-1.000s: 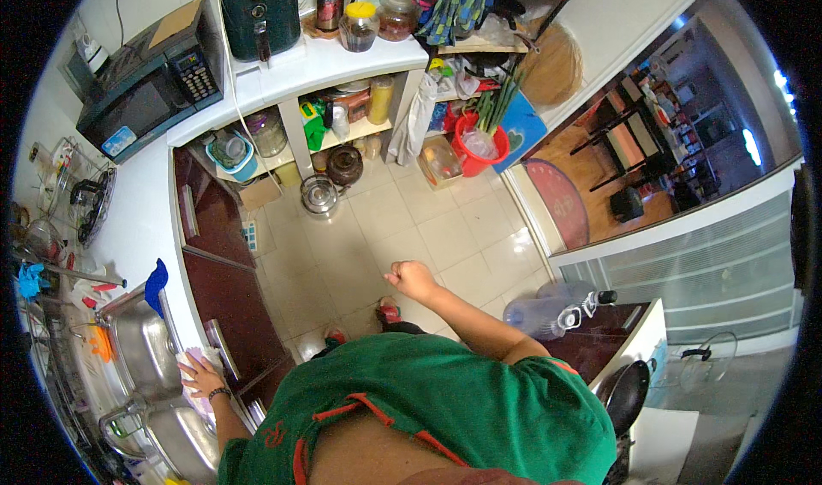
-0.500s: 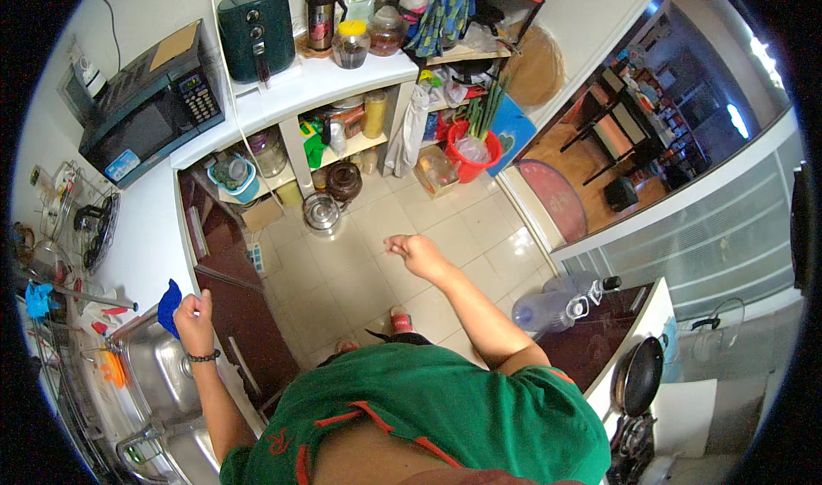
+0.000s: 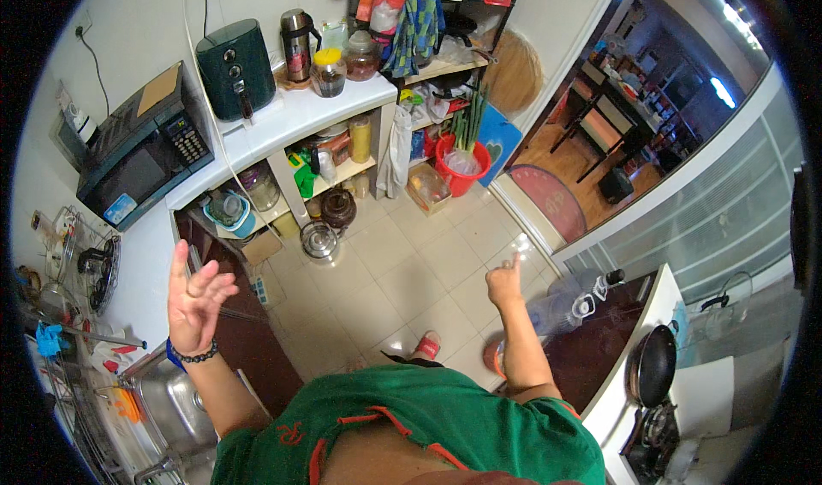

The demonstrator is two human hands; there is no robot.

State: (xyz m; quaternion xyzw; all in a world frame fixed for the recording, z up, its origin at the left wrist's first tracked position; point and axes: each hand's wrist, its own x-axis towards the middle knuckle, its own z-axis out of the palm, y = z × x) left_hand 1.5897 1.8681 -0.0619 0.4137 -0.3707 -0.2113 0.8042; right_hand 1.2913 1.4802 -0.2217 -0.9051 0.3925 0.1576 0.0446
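Note:
My left hand (image 3: 199,301) is raised beside the white counter, open with fingers spread and nothing in it. A dark beaded bracelet circles that wrist. Part of a blue cloth (image 3: 175,355) shows behind the wrist, by the steel sink (image 3: 171,399); the rest is hidden. My right hand (image 3: 505,284) is over the tiled floor, one finger stretched out and the others partly curled. No held thing shows in it. Large clear plastic jugs (image 3: 556,314) stand to its right, and an orange-red round object (image 3: 494,357) is partly hidden by my right forearm.
A microwave (image 3: 145,155), a dark green air fryer (image 3: 235,70) and jars line the counter. A steel kettle (image 3: 319,240) sits on the floor. Beyond stands a red bucket (image 3: 462,177) with green onions. A frying pan (image 3: 652,365) is at the right.
My left hand has moved up and forward, away from the blue cloth, and its fingers have opened. My right hand has swung right toward the jugs. The view has shifted slightly.

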